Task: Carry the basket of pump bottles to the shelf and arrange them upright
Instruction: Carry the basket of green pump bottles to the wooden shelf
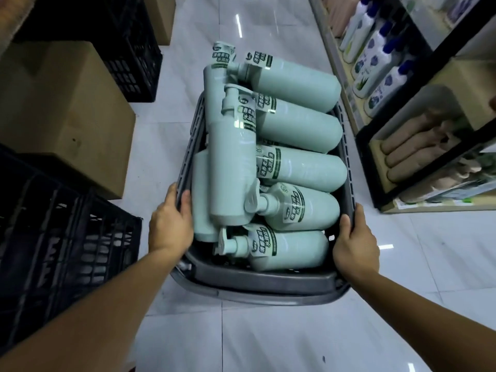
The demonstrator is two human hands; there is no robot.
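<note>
A person holds a grey basket (257, 287) full of pump bottles (300, 167) in a shop aisle.

The left hand (169, 224) grips the left rim of the basket with its fingers curled over the edge, and the right hand (354, 245) grips the right rim in the same way. The pale green bottles all lie on their sides in the basket, piled on each other; one lies lengthwise across the others. The basket is over the white tiled floor (268, 334). The shelf (365, 170) stands near its right side and carries white bottles with blue caps (375, 63). On the left are a cardboard box (61, 116) and black crates (53, 251).
</note>
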